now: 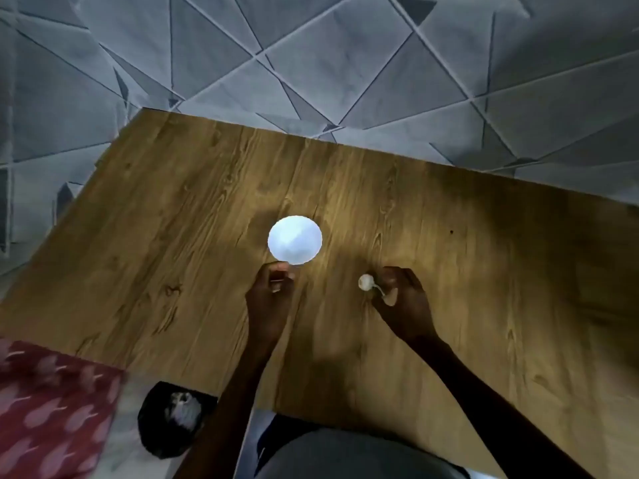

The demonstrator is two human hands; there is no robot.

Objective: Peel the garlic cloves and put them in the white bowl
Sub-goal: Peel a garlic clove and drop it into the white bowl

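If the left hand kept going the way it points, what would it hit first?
Probably the bowl: the left hand sits just short of its near rim, though depth is unclear.

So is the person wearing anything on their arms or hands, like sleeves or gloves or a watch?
No gloves, no sleeves. The left hand and right hand are bare, and both forearms are bare right to the picture's bottom edge. No watch or bracelet shows at either wrist. The picture is dim and soft, so a thin ring could be missed.
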